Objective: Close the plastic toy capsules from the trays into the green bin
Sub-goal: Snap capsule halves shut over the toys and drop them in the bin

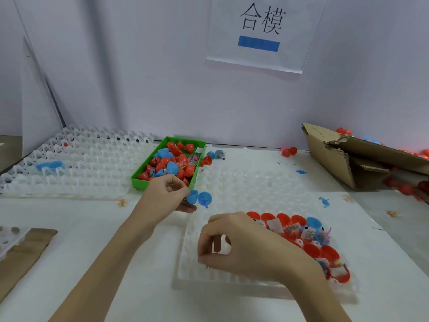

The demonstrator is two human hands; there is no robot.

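Observation:
My left hand (166,196) pinches an open blue capsule (199,198), its two hinged halves spread with a small blue toy in the right half, just in front of the green bin (139,181). The bin holds several red and blue capsules (173,163). My right hand (234,242) hovers over the near white tray (232,182) with fingers curled, fingertips pinched near a small item at the tray's front left; what it holds is unclear. Open red and blue capsule halves (299,228) with toys fill the tray's right part.
A stack of white trays (76,159) lies at the left with a blue capsule on it. A torn cardboard box (352,156) with red capsules sits at the right. Loose capsules (289,151) and small toys are scattered on the white table. Brown cardboard lies near left.

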